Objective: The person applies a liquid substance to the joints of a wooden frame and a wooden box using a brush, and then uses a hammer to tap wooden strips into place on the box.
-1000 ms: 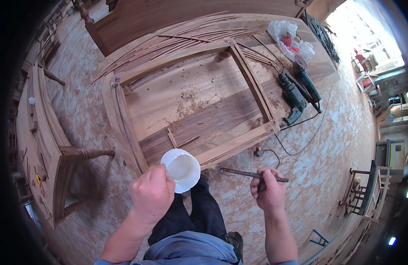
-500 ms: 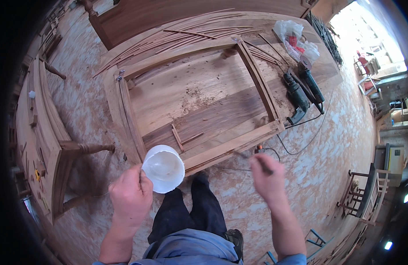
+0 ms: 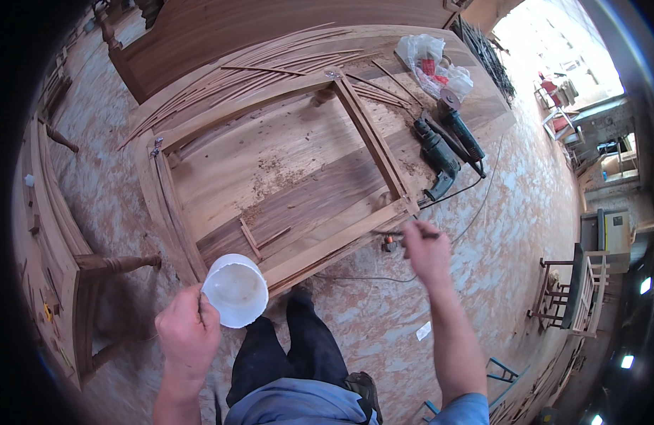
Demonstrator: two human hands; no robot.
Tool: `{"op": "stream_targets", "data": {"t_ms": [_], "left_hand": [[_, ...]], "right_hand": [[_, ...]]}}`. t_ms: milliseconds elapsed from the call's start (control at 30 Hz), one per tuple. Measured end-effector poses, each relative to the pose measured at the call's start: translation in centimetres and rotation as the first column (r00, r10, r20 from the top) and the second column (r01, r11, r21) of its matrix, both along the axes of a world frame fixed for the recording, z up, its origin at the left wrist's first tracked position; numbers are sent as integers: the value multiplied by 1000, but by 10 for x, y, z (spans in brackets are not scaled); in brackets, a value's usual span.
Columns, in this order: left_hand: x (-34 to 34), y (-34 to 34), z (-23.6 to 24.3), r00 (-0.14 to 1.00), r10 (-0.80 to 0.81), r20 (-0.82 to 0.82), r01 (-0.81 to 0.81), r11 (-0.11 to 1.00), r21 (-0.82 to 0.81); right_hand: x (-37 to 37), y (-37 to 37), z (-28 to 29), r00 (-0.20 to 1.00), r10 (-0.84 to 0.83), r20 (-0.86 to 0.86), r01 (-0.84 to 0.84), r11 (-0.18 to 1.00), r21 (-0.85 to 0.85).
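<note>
Gripping a white cup in the left hand and a dark stick in the right hand, by the near side of a wooden frame on the table, seemingly joined all round but with work left unclear.

The frame lies on the bench, shavings within it, strips behind; right of it lie the drill, then the grinder, with the bag behind them. The cup, in the left hand, is by the frame's near left corner, the right hand and brush by its near right.
</note>
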State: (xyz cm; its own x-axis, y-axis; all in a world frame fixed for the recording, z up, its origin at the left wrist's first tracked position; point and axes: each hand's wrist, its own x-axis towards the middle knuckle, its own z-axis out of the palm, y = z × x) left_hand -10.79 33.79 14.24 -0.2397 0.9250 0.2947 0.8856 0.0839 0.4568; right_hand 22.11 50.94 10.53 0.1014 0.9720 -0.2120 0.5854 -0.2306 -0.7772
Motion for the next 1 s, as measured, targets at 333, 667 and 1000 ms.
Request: {"op": "stream_targets", "data": {"t_ms": [333, 667, 1000], "left_hand": [[56, 55, -3, 980, -189, -68, 186, 981, -45], [112, 93, -7, 941, -321, -105, 325, 946, 21], [113, 106, -9, 974, -217, -60, 218, 976, 9]], "right_hand": [[5, -48, 73, 939, 257, -228, -212, 955, 206], [-13, -61, 14, 873, 301, -383, -327, 945, -2], [79, -12, 6, 657, -340, -673, 188, 938, -291]]}}
